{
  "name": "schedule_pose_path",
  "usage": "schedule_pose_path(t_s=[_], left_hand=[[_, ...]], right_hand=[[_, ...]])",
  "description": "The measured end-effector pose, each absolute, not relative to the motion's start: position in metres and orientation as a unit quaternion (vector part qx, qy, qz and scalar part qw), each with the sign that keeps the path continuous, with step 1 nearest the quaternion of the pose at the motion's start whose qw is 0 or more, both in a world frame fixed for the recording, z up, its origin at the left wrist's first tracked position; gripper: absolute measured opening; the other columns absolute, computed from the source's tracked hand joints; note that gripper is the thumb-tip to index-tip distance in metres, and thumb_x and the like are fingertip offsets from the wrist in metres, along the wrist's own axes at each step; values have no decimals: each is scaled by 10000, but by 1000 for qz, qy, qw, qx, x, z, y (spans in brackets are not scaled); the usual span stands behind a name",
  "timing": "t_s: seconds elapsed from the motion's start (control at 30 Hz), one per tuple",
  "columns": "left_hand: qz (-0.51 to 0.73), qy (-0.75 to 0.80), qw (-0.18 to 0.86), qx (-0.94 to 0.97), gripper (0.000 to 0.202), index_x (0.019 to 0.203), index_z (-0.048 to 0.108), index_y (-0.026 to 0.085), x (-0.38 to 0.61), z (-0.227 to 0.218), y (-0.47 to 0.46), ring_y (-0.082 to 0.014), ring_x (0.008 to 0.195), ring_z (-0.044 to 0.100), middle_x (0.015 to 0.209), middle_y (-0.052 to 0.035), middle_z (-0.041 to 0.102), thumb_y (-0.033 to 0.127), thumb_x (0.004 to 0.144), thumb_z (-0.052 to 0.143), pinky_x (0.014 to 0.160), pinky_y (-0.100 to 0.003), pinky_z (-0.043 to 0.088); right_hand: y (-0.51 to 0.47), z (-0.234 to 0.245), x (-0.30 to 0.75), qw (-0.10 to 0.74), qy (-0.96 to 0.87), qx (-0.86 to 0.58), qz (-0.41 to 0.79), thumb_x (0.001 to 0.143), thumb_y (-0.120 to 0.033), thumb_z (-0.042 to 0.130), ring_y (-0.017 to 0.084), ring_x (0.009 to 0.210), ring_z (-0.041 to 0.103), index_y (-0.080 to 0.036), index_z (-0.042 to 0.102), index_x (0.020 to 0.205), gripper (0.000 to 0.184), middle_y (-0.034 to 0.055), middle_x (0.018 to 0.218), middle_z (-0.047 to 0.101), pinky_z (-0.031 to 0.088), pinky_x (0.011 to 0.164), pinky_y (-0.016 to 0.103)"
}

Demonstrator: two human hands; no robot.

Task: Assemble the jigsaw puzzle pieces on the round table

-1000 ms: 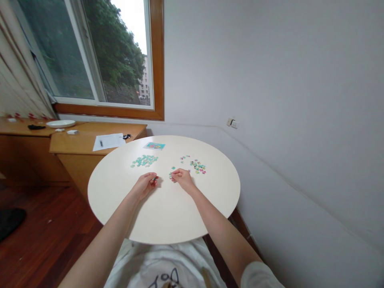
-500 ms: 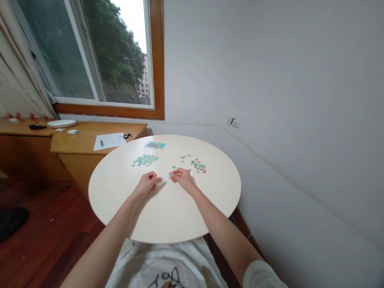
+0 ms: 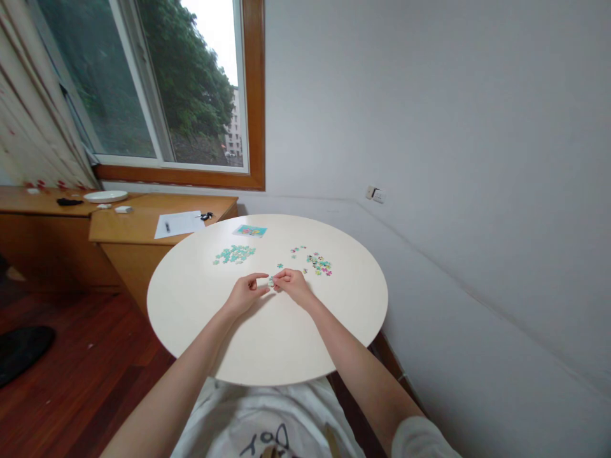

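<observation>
— Puzzle piece (image 3: pixel 270 281): to be found where?
— At the fingertips of the right hand (image 3: pixel 293 285), well to the near side of the picture card (image 3: pixel 251 231) and a little to its right. Pinched narrowly between thumb and fingers; cannot tell whether single or joined to another.
— And on the left hand (image 3: pixel 245 292)?
— With thumb and forefinger parted, aimed at that same pinch from just beside it. Cannot tell whether touching.
— Likely to handle how?
— Light, probably, and stiff, like thick card. Perhaps slightly slick on a printed face, and apt to crease at the narrow tabs if squeezed hard.
— Best held where?
— By opposite edges, on the broad body rather than the tabs, with a gentle pinch. If lying flat, best tipped up first by one rim.
— And farther out?
— Loose green piece (image 3: pixel 280 266), to the near right of the card. Mixed-colour pile (image 3: pixel 319 265), farther to its right; teal pile (image 3: pixel 235 254), just to its near side. All on the white table (image 3: pixel 272 350). Left of the card, beyond the table edge, a paper sheet (image 3: pixel 179 224).
</observation>
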State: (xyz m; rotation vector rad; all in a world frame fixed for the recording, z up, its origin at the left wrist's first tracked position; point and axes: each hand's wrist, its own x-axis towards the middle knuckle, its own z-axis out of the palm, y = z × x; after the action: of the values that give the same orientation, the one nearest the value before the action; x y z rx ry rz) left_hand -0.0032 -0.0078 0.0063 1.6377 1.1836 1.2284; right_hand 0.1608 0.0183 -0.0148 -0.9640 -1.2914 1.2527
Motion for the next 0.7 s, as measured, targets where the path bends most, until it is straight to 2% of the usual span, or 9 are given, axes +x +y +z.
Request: schedule_pose_path(t_s=[0.33,0.7], left_hand=[[459,481,333,668,276,790,707,146,-1,4,-7,-72,447,246,452,90,275,328,584,717,483,-233,152],[461,479,334,668,347,763,687,127,-2,1,-5,-74,455,257,464,87,299,422,580,701,491,-238,159]], right_hand=[[13,-9,162,492,-551,-394,547,482,-416,796,99,488,577,-134,633,662,372,2,533,650,440,556,246],[16,-13,163,487,-559,-388,548,497,-431,791,106,510,572,-130,637,674,381,8,547,641,448,579,264]])
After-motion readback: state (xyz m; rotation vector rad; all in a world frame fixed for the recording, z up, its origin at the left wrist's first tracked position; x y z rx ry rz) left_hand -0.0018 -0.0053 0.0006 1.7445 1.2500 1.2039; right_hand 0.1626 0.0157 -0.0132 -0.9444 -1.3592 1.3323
